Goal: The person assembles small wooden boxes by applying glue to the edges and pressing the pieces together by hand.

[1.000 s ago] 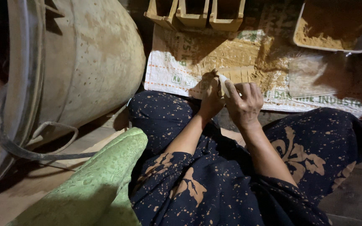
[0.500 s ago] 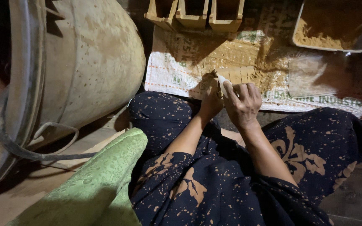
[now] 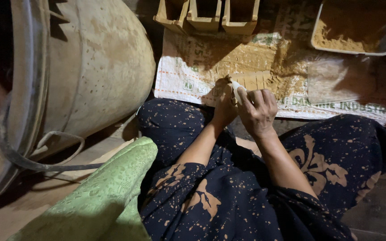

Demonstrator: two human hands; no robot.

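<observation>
My right hand (image 3: 259, 111) pinches a small pale scraper (image 3: 237, 91), fingers closed narrow round it, its edge down at a row of clay-brown blocks (image 3: 252, 81) on the woven sack (image 3: 188, 76). My left hand (image 3: 223, 103) steadies beside it; I cannot tell what it grips. Blocks look cut; wooden moulds (image 3: 206, 15) stand empty, and the tray of clay powder (image 3: 356, 31) is partly full.

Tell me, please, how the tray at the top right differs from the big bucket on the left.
The tray is shallow and rectangular; the bucket is deep and round. The tray lies flat holding tan powder; the bucket is tipped on its side, its contents hidden. Both look dusted tan.
</observation>
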